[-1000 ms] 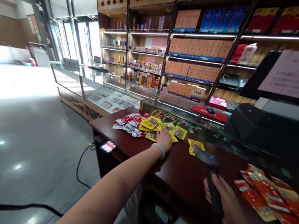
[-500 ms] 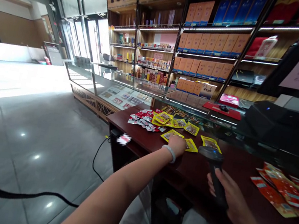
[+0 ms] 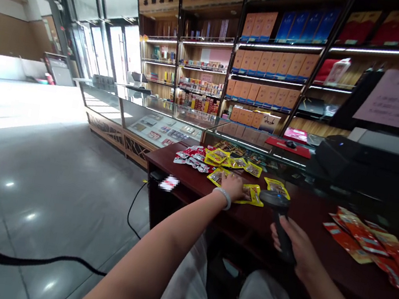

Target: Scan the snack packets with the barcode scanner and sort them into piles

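My left hand (image 3: 234,186) lies on yellow snack packets (image 3: 253,195) on the dark wooden counter (image 3: 187,175), fingers resting on them; a pale bracelet circles that wrist. My right hand (image 3: 296,245) is wrapped round the handle of a black barcode scanner (image 3: 277,203), whose head points toward the yellow packets. More yellow packets (image 3: 235,161) and a heap of red-and-white packets (image 3: 192,157) lie farther along the counter. Several orange-red packets (image 3: 371,243) lie at the right.
A glass display case (image 3: 150,121) runs along the left of the counter. Shelves of boxed goods (image 3: 271,64) fill the back wall. A black till unit (image 3: 344,156) and a red mouse pad (image 3: 288,145) sit behind the counter. A black cable (image 3: 13,256) crosses the grey floor.
My left hand has drawn yellow packets back from the far pile toward me and the scanner. The scanner hand has stayed put.
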